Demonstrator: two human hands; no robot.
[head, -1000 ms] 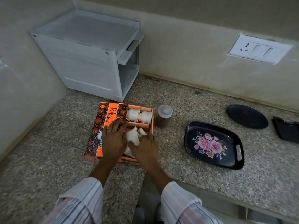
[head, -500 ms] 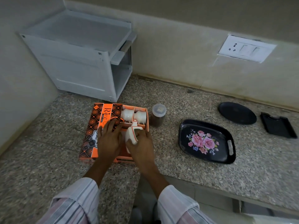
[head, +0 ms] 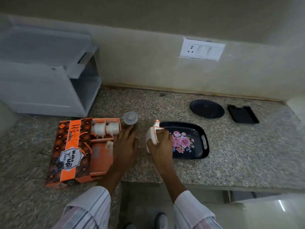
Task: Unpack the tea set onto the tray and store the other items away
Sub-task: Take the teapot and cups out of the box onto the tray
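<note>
Teapot (head: pixel 152 135) in the air, white with an orange trim, gripped in the right hand (head: pixel 160 144) just at the near-left edge of the black floral tray (head: pixel 203 141), spout end pointing up and away. The tray itself carries nothing yet, so by the look of it this is the first piece of the set on its way across. Plenty left: two white cups (head: pixel 105 128) lie side by side in the far compartment of the orange box (head: pixel 69 154), and another white piece (head: pixel 109 146) peeks out of the near compartment, half hidden by the left hand (head: pixel 126 146). That left hand hovers flat, fingers spread wide and holding nothing, over the right edge of the box. The right hand wraps closed around the teapot's lower body, wrist turned inward, forearm reaching from the striped sleeve (head: pixel 194 210) across the speckled bench (head: pixel 239 159). A small clear-lidded jar (head: pixel 130 118) stands just beyond the box, and a black round plate (head: pixel 207 108) and a small black rectangular tray (head: pixel 242 114) sit further right near the wall; these and the box look like the things to store, perhaps in the white cabinet (head: pixel 41 83) at far left. None of that has begun.
</note>
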